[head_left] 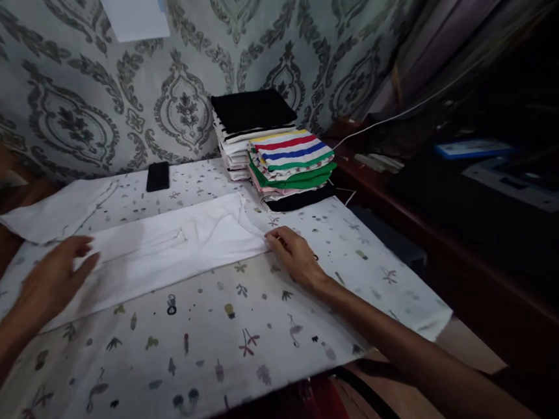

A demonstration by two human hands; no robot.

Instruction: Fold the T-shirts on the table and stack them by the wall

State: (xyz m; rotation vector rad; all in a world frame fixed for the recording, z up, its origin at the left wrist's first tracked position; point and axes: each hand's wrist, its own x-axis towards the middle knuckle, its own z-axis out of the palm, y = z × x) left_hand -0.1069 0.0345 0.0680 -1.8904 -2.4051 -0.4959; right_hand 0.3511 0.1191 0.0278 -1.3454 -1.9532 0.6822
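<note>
A white garment (173,246), folded into a long strip, lies slantwise across the patterned tablecloth (250,318). My right hand (295,253) pinches the garment's right end between thumb and fingers. Over the strip's left part is my left hand (61,272), its thumb and fingers apart with nothing between them. Another white cloth piece (64,207) spreads at the table's left edge, just beyond my left hand; whether it joins the strip I cannot tell.
Two stacks of folded clothes stand at the back, one topped by black cloth (253,113), the other by striped cloth (292,150). A black phone (158,177) lies left of them. A dark wooden surface (406,214) runs along the right.
</note>
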